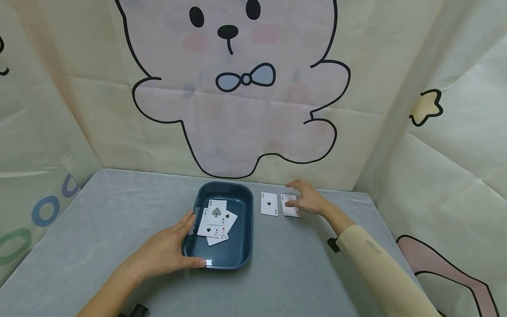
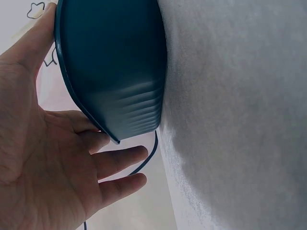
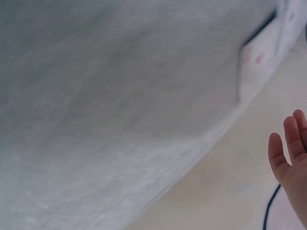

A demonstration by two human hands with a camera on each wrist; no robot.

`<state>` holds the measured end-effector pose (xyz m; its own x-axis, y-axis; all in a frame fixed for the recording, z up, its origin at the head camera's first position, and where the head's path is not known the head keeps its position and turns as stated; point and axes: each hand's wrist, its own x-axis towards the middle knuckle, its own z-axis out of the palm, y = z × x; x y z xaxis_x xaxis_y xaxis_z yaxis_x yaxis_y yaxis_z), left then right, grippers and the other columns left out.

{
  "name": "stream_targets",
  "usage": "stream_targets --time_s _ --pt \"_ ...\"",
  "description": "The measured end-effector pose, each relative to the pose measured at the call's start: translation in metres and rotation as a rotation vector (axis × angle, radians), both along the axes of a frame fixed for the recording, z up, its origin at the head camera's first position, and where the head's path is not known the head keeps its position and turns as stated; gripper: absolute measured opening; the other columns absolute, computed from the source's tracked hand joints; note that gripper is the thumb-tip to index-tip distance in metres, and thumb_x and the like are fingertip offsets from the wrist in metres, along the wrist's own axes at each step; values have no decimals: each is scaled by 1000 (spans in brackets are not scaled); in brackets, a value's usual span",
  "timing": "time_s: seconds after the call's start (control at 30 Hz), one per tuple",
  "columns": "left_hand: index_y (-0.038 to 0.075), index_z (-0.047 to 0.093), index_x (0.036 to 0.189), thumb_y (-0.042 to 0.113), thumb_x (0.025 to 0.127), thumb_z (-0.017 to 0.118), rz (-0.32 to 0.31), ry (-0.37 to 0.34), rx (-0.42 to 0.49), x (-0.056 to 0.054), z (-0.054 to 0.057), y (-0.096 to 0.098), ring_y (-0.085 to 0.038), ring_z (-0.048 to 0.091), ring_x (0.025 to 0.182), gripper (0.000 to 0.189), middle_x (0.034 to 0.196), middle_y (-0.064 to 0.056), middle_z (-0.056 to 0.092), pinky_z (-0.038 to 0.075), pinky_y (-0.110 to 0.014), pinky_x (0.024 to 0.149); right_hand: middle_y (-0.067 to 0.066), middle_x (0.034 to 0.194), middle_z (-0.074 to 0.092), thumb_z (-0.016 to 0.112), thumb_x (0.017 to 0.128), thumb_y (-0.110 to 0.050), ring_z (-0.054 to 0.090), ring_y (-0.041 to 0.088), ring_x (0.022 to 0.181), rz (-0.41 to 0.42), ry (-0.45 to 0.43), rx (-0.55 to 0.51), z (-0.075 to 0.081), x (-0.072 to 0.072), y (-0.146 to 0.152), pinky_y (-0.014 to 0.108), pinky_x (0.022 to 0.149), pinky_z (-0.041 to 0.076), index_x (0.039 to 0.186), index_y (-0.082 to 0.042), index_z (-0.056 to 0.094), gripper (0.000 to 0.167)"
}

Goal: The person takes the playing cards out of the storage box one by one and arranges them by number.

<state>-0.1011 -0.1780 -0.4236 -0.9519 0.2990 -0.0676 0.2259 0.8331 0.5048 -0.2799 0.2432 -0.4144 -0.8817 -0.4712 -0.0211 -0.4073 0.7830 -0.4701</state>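
On the table stands a dark blue tray [image 1: 241, 259] with several overlapping playing cards in it, the ace of spades [image 1: 216, 212] on top. My left hand [image 1: 166, 248] holds the tray's left side, thumb at the near corner and fingertips at the rim; in the left wrist view two of its fingers stick out past the tray wall. To the right of the tray lie two face-up cards, an ace of clubs [image 1: 269, 204] and a red-marked card [image 1: 291, 211]. My right hand [image 1: 310, 200] hovers over the red-marked card with fingers spread, the thumb overlapping it.
The grey cloth-covered table [image 1: 119, 211] ends at a pale curtain [image 1: 253, 132] with a cartoon bear printed on it. More printed curtain hangs at both sides. A dark strap [image 1: 333, 245] shows at the right wrist.
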Motion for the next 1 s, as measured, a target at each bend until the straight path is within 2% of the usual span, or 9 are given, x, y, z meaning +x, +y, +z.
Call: stream_targets --time_s 0.4,0.63,0.87,1.0 --pt "4 31 164 85 68 77 -1 1 -9 1 -1 -1 -45 53 138 134 171 -16 27 48 -62 104 13 147 56 75 94 -37 55 38 131 39 45 -67 22 11 -35 59 105 47 147 -7 59 63" --pt "4 30 164 85 68 77 4 -10 -13 0 0 0 -44 53 138 135 171 -16 26 48 -62 104 14 142 58 76 95 -33 56 37 127 85 40 -161 22 18 -68 56 103 50 145 -5 59 60" --pt "2 32 164 84 68 77 -1 6 -10 0 0 0 -44 53 138 134 170 -17 27 49 -61 104 14 138 62 75 98 -26 59 30 123 82 62 -207 18 26 -104 54 102 51 142 -2 62 51" --pt "2 32 163 85 68 77 -5 9 -12 0 0 0 -45 52 139 134 170 -18 27 49 -62 104 16 136 64 73 99 -21 60 33 120 103 86 -242 16 30 -122 55 100 51 139 1 63 46"
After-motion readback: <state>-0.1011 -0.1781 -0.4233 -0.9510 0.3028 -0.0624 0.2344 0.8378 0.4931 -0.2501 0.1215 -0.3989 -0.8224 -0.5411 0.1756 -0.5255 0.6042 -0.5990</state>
